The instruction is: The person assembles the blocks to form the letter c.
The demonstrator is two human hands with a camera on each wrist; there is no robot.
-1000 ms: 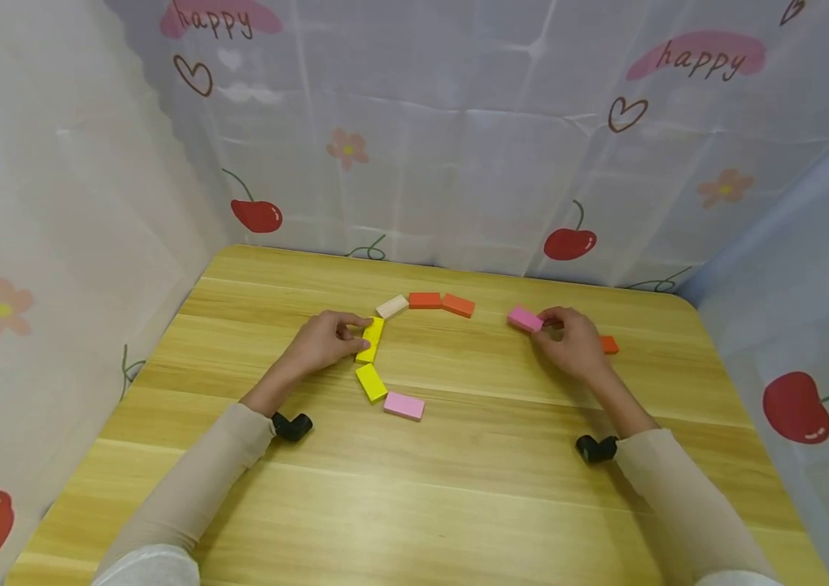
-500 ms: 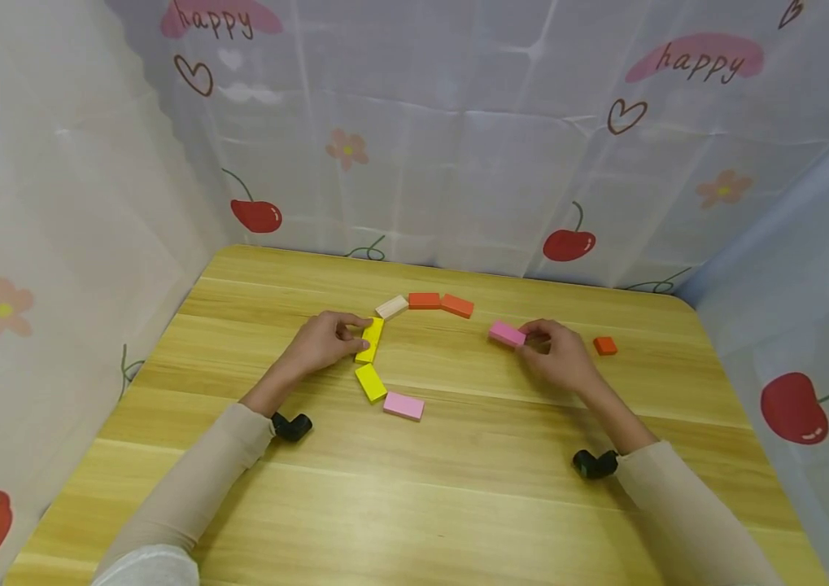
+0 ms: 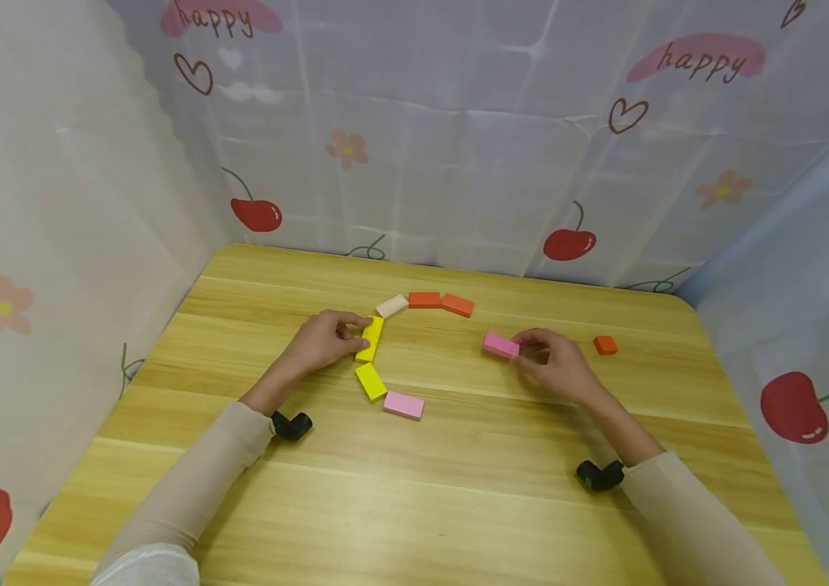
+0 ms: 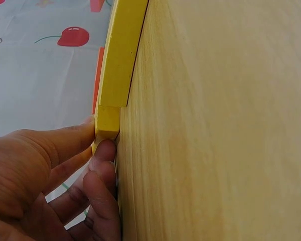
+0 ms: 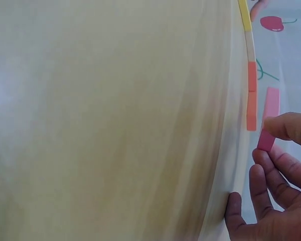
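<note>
My right hand (image 3: 560, 366) pinches a pink wooden block (image 3: 502, 345) by its right end. The right wrist view shows the thumb and fingers on that block (image 5: 271, 108), which seems to be held off the table. On the left, my left hand (image 3: 322, 342) holds a yellow block (image 3: 373, 339) between thumb and fingers as it lies on the table. A second yellow block (image 3: 371, 382) angles away below it, followed by another pink block (image 3: 404, 405). Above, a pale wood block (image 3: 392, 307) and two orange-red blocks (image 3: 425, 300) continue the curved row.
A lone orange-red block (image 3: 605, 346) lies to the right of my right hand. All of this is on a wood-grain table (image 3: 414, 496). Printed curtains (image 3: 414, 187) hang close behind the table's far edge and along both sides.
My right hand has carried the pink block left and nearer to me, slowing lately. The lone orange-red block, partly covered before, shows fully. My left hand has stayed put.
</note>
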